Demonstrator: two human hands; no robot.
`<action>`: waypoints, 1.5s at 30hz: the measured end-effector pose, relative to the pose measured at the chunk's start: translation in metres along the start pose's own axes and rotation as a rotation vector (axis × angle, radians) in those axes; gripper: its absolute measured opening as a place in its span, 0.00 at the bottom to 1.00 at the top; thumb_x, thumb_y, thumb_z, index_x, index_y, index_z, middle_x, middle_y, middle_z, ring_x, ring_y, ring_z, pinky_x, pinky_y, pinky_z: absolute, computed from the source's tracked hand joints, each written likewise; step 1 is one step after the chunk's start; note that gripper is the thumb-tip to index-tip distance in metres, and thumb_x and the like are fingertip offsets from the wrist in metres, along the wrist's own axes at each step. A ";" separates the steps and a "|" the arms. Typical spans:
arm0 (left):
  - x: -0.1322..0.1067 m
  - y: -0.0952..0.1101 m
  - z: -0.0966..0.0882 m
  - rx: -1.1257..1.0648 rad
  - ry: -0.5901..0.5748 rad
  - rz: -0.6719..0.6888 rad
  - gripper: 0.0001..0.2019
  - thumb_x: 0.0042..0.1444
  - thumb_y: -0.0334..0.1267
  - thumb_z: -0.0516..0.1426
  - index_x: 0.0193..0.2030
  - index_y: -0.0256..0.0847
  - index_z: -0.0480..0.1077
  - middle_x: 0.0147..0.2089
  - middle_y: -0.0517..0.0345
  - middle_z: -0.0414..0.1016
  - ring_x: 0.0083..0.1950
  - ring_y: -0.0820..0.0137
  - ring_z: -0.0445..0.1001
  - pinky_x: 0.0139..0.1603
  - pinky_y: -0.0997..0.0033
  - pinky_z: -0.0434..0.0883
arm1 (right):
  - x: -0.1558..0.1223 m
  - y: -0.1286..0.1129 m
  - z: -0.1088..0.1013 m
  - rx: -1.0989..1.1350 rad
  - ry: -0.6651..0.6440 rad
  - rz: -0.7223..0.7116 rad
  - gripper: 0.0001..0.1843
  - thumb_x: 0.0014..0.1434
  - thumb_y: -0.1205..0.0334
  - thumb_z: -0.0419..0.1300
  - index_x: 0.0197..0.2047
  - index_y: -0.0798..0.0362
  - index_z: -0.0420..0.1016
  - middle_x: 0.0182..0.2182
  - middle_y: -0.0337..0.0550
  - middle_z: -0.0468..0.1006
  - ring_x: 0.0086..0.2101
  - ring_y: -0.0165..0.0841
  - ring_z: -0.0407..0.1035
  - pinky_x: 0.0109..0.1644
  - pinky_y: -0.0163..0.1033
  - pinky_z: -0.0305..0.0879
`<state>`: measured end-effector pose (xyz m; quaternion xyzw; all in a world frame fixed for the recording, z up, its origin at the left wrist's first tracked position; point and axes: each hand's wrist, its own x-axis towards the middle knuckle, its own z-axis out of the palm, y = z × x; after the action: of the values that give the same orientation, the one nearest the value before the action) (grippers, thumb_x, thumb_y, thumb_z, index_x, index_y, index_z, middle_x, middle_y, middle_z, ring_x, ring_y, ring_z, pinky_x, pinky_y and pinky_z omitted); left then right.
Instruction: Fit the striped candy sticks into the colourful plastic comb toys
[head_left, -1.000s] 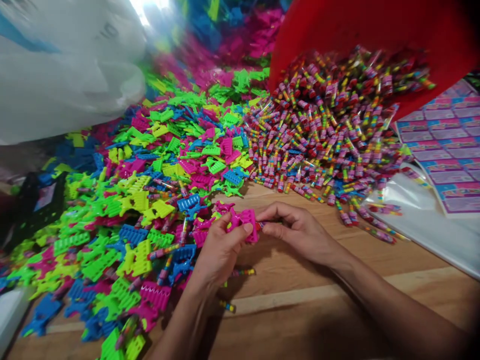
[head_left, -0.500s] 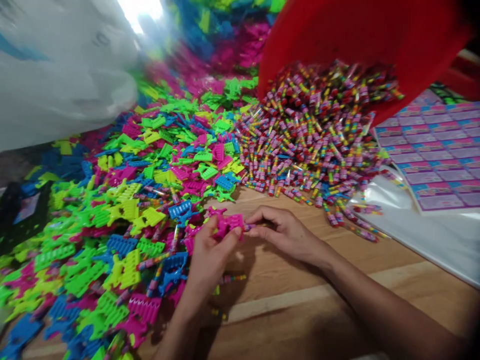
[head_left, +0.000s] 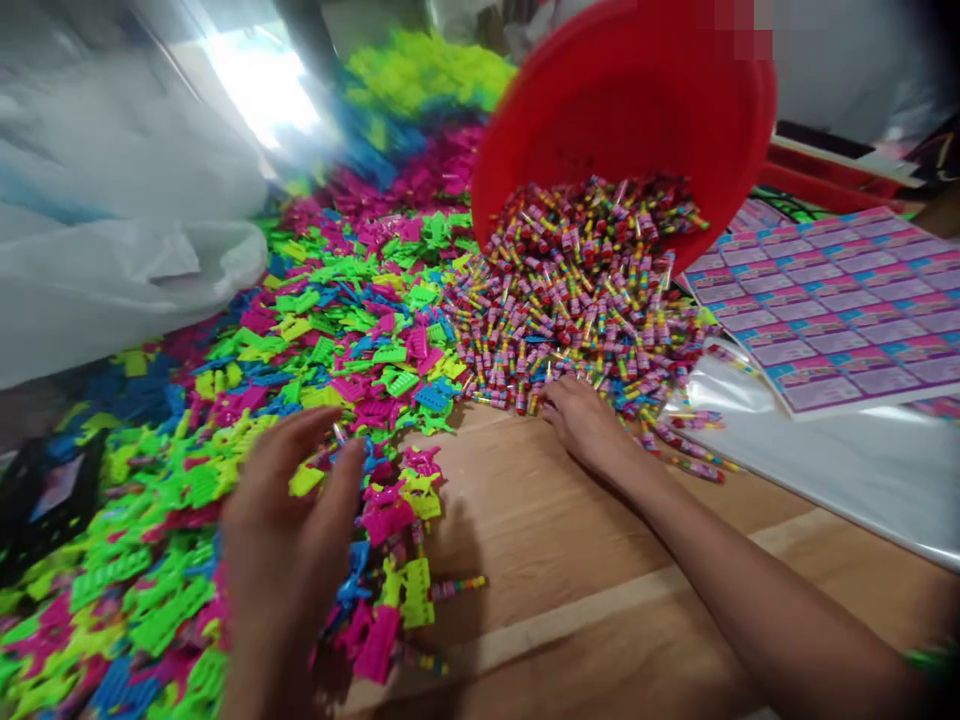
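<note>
My left hand (head_left: 292, 520), smeared by motion, hovers over a heap of bright plastic toy pieces (head_left: 172, 560) with its thumb and fingers apart. These pieces are green, pink, blue and yellow, with slotted panels and animal-like outlines. At the near edge of a pile of small candy tubes (head_left: 577, 310), my right hand (head_left: 589, 425) has its fingertips pinched at a tube, partly hidden. The tubes are clear with pink labels and coloured beads. Beside my left hand lie a pink piece (head_left: 379, 640) and a yellow piece (head_left: 418, 592), close to a loose candy tube (head_left: 459, 587).
A tipped red basin (head_left: 622, 120) stands behind the tubes, which spill from its mouth. To the right, printed label sheets (head_left: 832, 320) lie over a white glossy sheet (head_left: 810, 460). A white sack (head_left: 127, 290) is at left, above a black tray (head_left: 45, 510). The tabletop (head_left: 555, 540) is wooden.
My hands have parted: the left moved left over the toy pieces, and the pink piece is out of its fingers. My right hand reached forward to the candy tubes. The view has tilted up.
</note>
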<state>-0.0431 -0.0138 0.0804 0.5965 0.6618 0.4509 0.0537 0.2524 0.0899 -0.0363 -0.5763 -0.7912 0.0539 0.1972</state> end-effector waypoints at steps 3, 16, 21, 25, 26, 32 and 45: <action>0.014 0.007 0.050 0.098 -0.234 0.165 0.12 0.61 0.39 0.57 0.50 0.41 0.75 0.51 0.50 0.77 0.53 0.58 0.75 0.53 0.59 0.73 | -0.001 -0.004 0.001 -0.050 -0.031 0.035 0.11 0.66 0.68 0.57 0.50 0.59 0.76 0.45 0.56 0.76 0.47 0.45 0.69 0.51 0.44 0.63; 0.043 -0.009 0.128 0.471 -0.419 0.072 0.08 0.61 0.30 0.55 0.42 0.34 0.76 0.43 0.44 0.78 0.48 0.59 0.75 0.50 0.63 0.68 | -0.008 -0.012 0.001 0.035 0.009 -0.047 0.09 0.65 0.71 0.56 0.46 0.56 0.76 0.43 0.51 0.78 0.46 0.43 0.70 0.51 0.44 0.63; 0.006 -0.009 0.119 -0.313 -0.292 -0.286 0.10 0.58 0.41 0.59 0.39 0.36 0.74 0.34 0.55 0.77 0.36 0.68 0.74 0.40 0.70 0.69 | -0.017 -0.039 -0.007 0.486 0.063 -0.204 0.10 0.69 0.69 0.53 0.47 0.52 0.74 0.42 0.46 0.77 0.44 0.37 0.70 0.49 0.41 0.65; -0.026 -0.002 0.122 -0.922 -0.289 -0.583 0.15 0.47 0.44 0.68 0.37 0.37 0.74 0.35 0.58 0.77 0.34 0.72 0.72 0.38 0.72 0.70 | -0.024 -0.058 -0.008 0.733 0.004 -0.238 0.10 0.69 0.69 0.52 0.46 0.51 0.74 0.41 0.44 0.75 0.42 0.36 0.70 0.48 0.41 0.66; -0.031 0.000 0.123 -0.968 -0.280 -0.612 0.15 0.45 0.43 0.69 0.37 0.37 0.75 0.35 0.59 0.77 0.34 0.72 0.72 0.38 0.73 0.69 | -0.025 -0.060 -0.007 0.766 0.002 -0.227 0.10 0.69 0.68 0.51 0.46 0.50 0.74 0.40 0.44 0.75 0.42 0.36 0.70 0.48 0.41 0.66; -0.043 0.005 0.124 -0.911 -0.372 -0.581 0.13 0.48 0.41 0.67 0.39 0.36 0.78 0.35 0.56 0.80 0.34 0.71 0.73 0.36 0.74 0.68 | -0.023 -0.055 0.000 0.863 0.025 -0.117 0.09 0.67 0.61 0.57 0.49 0.50 0.73 0.41 0.44 0.76 0.41 0.37 0.71 0.46 0.41 0.66; -0.046 0.001 0.124 -0.887 -0.440 -0.542 0.13 0.47 0.39 0.68 0.39 0.38 0.75 0.35 0.56 0.78 0.33 0.71 0.72 0.33 0.75 0.69 | -0.025 -0.056 -0.001 0.954 -0.011 -0.134 0.09 0.65 0.58 0.60 0.47 0.50 0.77 0.41 0.43 0.79 0.41 0.37 0.73 0.45 0.40 0.68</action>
<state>0.0461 0.0140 -0.0132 0.4056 0.5117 0.5209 0.5498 0.2090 0.0483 -0.0242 -0.3689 -0.7147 0.4010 0.4384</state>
